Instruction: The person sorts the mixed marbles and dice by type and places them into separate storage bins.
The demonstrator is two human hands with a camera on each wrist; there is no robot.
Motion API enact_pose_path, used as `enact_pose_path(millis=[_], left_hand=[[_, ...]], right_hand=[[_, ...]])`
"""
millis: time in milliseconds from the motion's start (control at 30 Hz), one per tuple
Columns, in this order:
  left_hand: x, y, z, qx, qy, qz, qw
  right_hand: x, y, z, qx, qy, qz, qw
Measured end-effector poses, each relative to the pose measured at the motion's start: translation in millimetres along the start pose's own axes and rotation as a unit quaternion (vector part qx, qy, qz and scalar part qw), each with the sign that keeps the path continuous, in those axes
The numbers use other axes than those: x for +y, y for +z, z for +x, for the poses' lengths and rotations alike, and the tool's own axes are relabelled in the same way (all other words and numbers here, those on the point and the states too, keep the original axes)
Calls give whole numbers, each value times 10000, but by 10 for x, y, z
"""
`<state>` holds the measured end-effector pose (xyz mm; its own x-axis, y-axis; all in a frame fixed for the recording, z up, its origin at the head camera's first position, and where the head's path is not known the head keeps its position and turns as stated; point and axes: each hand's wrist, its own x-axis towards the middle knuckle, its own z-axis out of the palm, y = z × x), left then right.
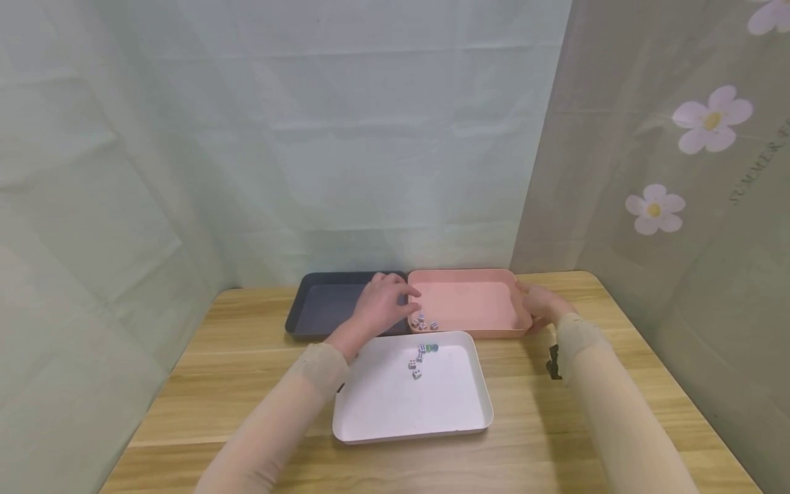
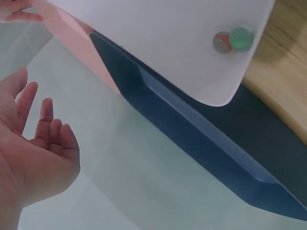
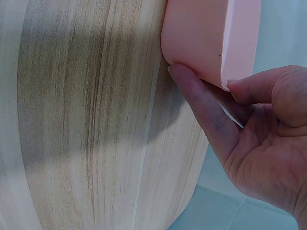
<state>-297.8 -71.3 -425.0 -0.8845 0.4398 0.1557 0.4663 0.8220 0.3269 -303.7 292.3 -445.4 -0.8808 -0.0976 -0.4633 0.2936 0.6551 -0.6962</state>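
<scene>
My left hand hovers over the place where the dark blue tray meets the pink tray. Its fingers are loosely bent, and nothing shows between them. At the pink tray's right front corner, my right hand pinches the wall, thumb on the rim and a finger low on the outside, as the right wrist view shows. Several dice lie in that tray's left front corner. The white tray in front holds several more dice. Near its back edge are marbles, one a green marble.
All three trays stand on a wooden table, the dark blue and pink ones side by side at the back. Pale curtains hang close behind it. A small black object shows beside the right sleeve.
</scene>
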Motion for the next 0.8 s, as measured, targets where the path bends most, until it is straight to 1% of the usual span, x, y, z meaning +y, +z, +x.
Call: enact_pose_path(millis=[267, 633, 800], left_hand=[[37, -100, -12, 114, 135, -68, 9998], [24, -183, -62, 205, 209, -160, 9994], [10, -207, -101, 234, 265, -145, 9993]], right_hand=[[-20, -7, -18, -10, -76, -22, 10000], [13, -27, 48, -48, 91, 97, 9999], [-15, -24, 6, -60, -42, 58, 10000]])
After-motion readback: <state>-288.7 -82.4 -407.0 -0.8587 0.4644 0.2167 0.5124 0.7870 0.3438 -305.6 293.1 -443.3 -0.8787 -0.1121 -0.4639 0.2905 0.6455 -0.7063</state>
